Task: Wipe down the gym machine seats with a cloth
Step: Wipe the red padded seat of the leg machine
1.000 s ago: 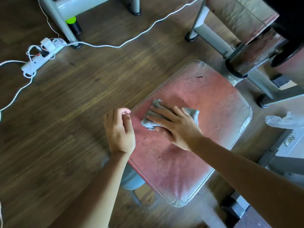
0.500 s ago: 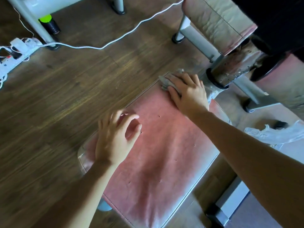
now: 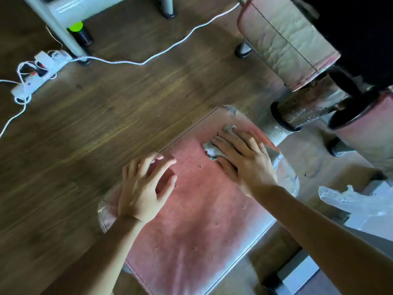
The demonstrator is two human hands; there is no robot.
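The wooden floor (image 3: 106, 124) filled the left of the view. The faded red seat (image 3: 191, 220) lay at centre, its cover pitted with small holes. The right hand (image 3: 244, 165) lay flat near the seat's far corner, fingers extended and pressing down. The left hand (image 3: 142, 188) rested at the seat's left edge, fingers spread and loosely bent, holding nothing. The crumpled grey cloth (image 3: 209, 150) lay on the seat under the right fingers. A white power strip (image 3: 36, 75) lay on the floor at far left

Worn pink seat (image 3: 191, 209) carries grey cloth (image 3: 210, 149) near far edge; wood floor (image 3: 106, 124) holds power strip (image 3: 27, 86), white cable (image 3: 168, 48).
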